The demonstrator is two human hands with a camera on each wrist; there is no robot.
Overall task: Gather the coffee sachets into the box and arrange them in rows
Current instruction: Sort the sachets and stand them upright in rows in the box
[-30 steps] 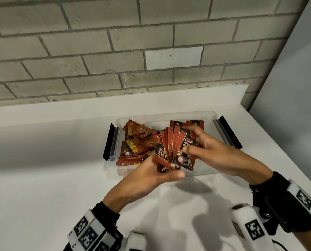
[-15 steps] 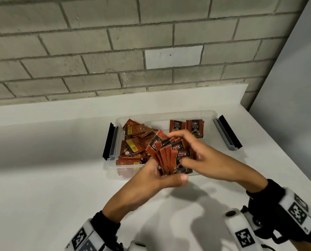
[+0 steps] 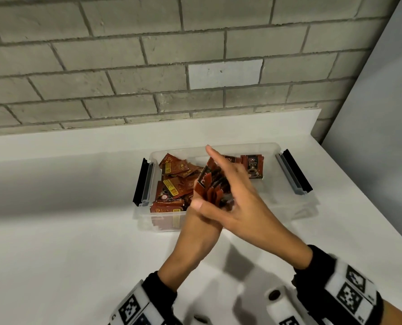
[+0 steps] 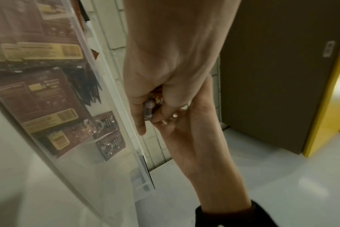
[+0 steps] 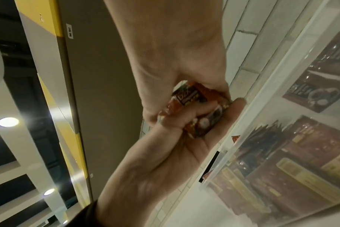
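A clear plastic box (image 3: 276, 147) sits on the white counter. Loose red-brown coffee sachets (image 3: 174, 181) are piled in its left half, and two more sachets (image 3: 252, 166) lie at the back right. Over the box's front middle, both hands hold one bunched stack of sachets (image 3: 209, 186). My left hand (image 3: 196, 221) grips the stack from below and is mostly hidden. My right hand (image 3: 230, 198) wraps it from above, index finger pointing up. The left wrist view shows the stack (image 4: 151, 106) in curled fingers. In the right wrist view it (image 5: 190, 98) sits between both hands.
Black latch handles stick out from the box's left end (image 3: 141, 181) and right end (image 3: 296, 174). A brick wall (image 3: 148, 78) rises behind the counter's raised back edge, and a grey panel (image 3: 382, 113) stands on the right. The counter's right edge runs close to the box.
The fanned sachets have been squeezed into a tight stack. My right hand slid left over the top of it, and its index finger lifted.
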